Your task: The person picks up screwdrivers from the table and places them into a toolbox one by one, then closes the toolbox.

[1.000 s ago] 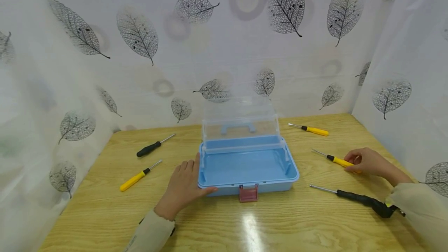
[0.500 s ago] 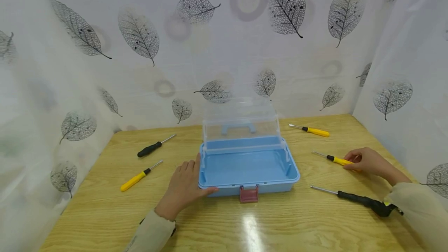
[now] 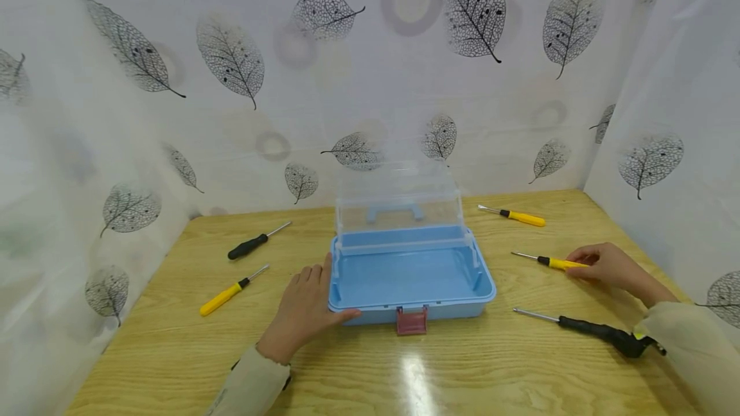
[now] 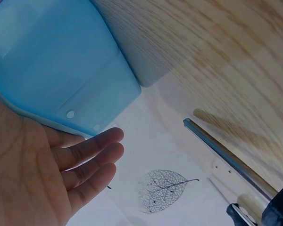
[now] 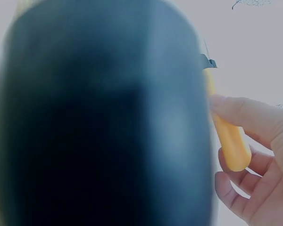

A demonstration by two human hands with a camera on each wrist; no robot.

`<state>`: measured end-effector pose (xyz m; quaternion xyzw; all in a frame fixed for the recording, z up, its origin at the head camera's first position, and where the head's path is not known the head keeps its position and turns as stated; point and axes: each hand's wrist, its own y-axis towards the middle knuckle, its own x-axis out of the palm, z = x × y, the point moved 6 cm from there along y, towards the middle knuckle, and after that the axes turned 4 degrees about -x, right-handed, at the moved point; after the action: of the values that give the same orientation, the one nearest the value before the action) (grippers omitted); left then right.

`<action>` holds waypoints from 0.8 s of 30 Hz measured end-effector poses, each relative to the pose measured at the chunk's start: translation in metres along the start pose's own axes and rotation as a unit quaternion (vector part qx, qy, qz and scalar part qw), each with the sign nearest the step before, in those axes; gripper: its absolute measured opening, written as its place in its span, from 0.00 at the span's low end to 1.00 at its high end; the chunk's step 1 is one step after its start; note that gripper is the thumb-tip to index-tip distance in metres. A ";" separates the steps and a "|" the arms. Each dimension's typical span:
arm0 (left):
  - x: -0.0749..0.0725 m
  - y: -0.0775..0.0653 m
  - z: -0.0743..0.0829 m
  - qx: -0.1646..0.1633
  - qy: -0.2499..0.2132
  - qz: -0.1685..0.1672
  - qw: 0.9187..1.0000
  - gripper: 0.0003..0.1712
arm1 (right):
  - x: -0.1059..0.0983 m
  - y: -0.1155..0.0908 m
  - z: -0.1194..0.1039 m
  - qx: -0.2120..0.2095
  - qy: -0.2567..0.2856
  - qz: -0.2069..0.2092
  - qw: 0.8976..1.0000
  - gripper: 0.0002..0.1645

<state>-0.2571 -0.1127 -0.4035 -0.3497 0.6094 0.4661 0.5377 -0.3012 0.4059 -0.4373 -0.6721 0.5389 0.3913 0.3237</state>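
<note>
A light blue toolbox with its clear lid raised stands mid-table, a pink latch hanging at its front. My left hand rests against its left end, thumb along the front edge. In the left wrist view the fingers lie fairly straight beside the blue wall. To the right, my right hand pinches the yellow handle of a screwdriver, whose shaft points toward the box. The right wrist view shows thumb and fingers about that yellow handle; a large dark blurred shape covers much of it.
A black screwdriver lies beneath the right sleeve. Another yellow screwdriver is at the back right. On the left lie a black screwdriver and a yellow screwdriver. A leaf-patterned sheet hangs behind the wooden table.
The yellow screwdriver in my right hand has shifted slightly left and turned a little more level, with the fingers now pinching its handle. The left hand stays at the box.
</note>
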 end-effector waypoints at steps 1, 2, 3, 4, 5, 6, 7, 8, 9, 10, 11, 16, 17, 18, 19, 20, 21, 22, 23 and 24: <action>0.000 0.000 0.000 0.000 0.000 0.000 1.000 0.67 | 0.000 0.000 0.001 0.004 0.001 0.001 1.000 0.20; 0.000 0.000 0.000 -0.001 0.000 -0.001 1.000 0.67 | 0.000 0.000 0.001 0.010 0.004 0.000 1.000 0.20; 0.000 0.000 0.000 -0.002 -0.001 -0.002 1.000 0.67 | 0.000 0.000 0.002 0.013 0.006 0.000 1.000 0.21; 0.000 0.000 0.000 -0.003 -0.002 -0.003 1.000 0.67 | 0.000 0.000 0.002 0.016 0.009 0.000 1.000 0.21; 0.000 0.000 0.000 -0.003 -0.003 -0.004 1.000 0.67 | 0.000 0.000 0.002 0.017 0.013 0.001 1.000 0.22; 0.000 0.000 0.000 -0.004 -0.005 -0.005 1.000 0.67 | -0.001 0.000 0.001 0.018 0.016 0.002 1.000 0.22; 0.000 0.000 0.000 -0.004 -0.006 -0.007 1.000 0.67 | -0.001 0.000 0.001 0.017 0.018 0.003 1.000 0.22; 0.000 0.000 0.000 -0.004 -0.006 -0.008 1.000 0.67 | -0.001 0.000 0.000 0.016 0.020 0.005 1.000 0.21; 0.000 0.000 0.000 -0.004 -0.006 -0.009 1.000 0.67 | -0.002 0.000 0.000 0.015 0.021 0.009 1.000 0.21; 0.000 0.000 0.000 -0.005 -0.007 -0.010 1.000 0.67 | -0.003 0.000 0.000 0.014 0.022 0.012 1.000 0.21; -0.001 0.000 0.000 -0.004 -0.007 -0.012 1.000 0.67 | -0.003 0.000 -0.001 0.011 0.021 0.017 1.000 0.20; -0.001 0.000 0.000 -0.004 -0.006 -0.013 1.000 0.66 | -0.006 0.000 -0.005 0.003 0.024 0.033 0.999 0.19; -0.001 0.000 0.000 -0.003 -0.004 -0.013 1.000 0.66 | -0.006 0.000 -0.006 0.002 0.027 0.034 0.999 0.19; -0.001 0.000 0.000 -0.003 -0.002 -0.012 1.000 0.66 | -0.006 0.000 -0.007 0.002 0.030 0.035 0.999 0.19; -0.001 0.000 0.000 -0.004 -0.002 -0.012 1.000 0.67 | -0.006 0.000 -0.007 0.002 0.034 0.037 0.999 0.20; -0.001 0.000 0.000 -0.004 -0.001 -0.013 1.000 0.67 | -0.006 -0.001 -0.008 0.003 0.037 0.040 0.998 0.20; 0.000 0.000 0.000 -0.005 -0.002 -0.014 1.000 0.67 | -0.006 -0.001 -0.008 0.003 0.040 0.042 0.998 0.20; 0.000 0.000 0.000 -0.005 -0.003 -0.016 1.000 0.67 | -0.007 -0.001 -0.008 0.004 0.043 0.043 0.998 0.20; 0.000 0.000 -0.001 -0.006 -0.005 -0.017 1.000 0.67 | -0.007 -0.001 -0.008 0.003 0.043 0.046 0.998 0.20; 0.000 0.000 -0.001 -0.007 -0.007 -0.020 1.000 0.67 | -0.008 -0.001 -0.008 0.002 0.041 0.049 0.998 0.20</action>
<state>-0.2577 -0.1131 -0.4039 -0.3619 0.5956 0.4618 0.5486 -0.3001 0.4026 -0.4268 -0.6595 0.5848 0.3781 0.2830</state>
